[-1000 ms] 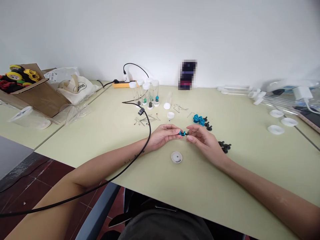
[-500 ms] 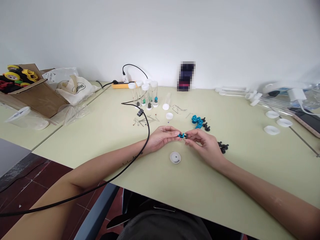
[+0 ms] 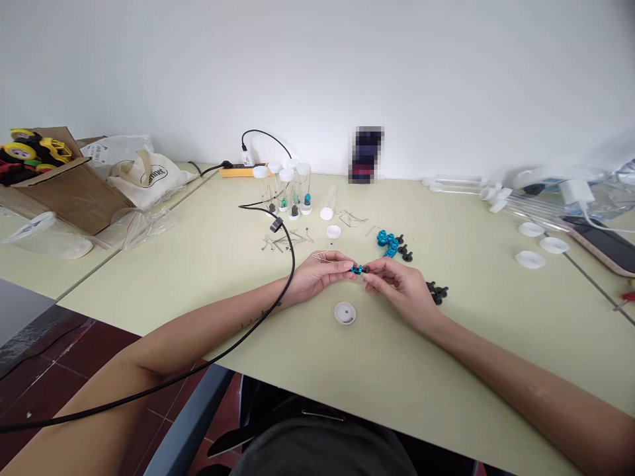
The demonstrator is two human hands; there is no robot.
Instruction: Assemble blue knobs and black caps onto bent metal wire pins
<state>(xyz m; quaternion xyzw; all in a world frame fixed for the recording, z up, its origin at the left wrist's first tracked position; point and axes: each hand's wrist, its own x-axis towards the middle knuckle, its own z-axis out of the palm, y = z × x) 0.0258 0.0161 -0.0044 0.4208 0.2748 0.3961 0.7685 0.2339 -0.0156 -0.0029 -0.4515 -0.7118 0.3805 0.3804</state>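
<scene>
Both hands meet just above the pale green tabletop; the left hand pinches one end of a small blue metal knob-like part, fingertips closed narrow on it, and a thin bent wire lies across its knuckles; the right hand closes finger and thumb on a tiny black piece touching the blue part's other end, so the two pieces sit end to end between the hands, low over the table where wrists can rest steady; directly below lies a small round white cap, open side up, near at hand as a catch dish, I'd judge; spare blue parts and black screws sit in loose heaps within the right hand's reach; capped clear tubes stand upright farther back; a black cable drapes over the left forearm.
</scene>
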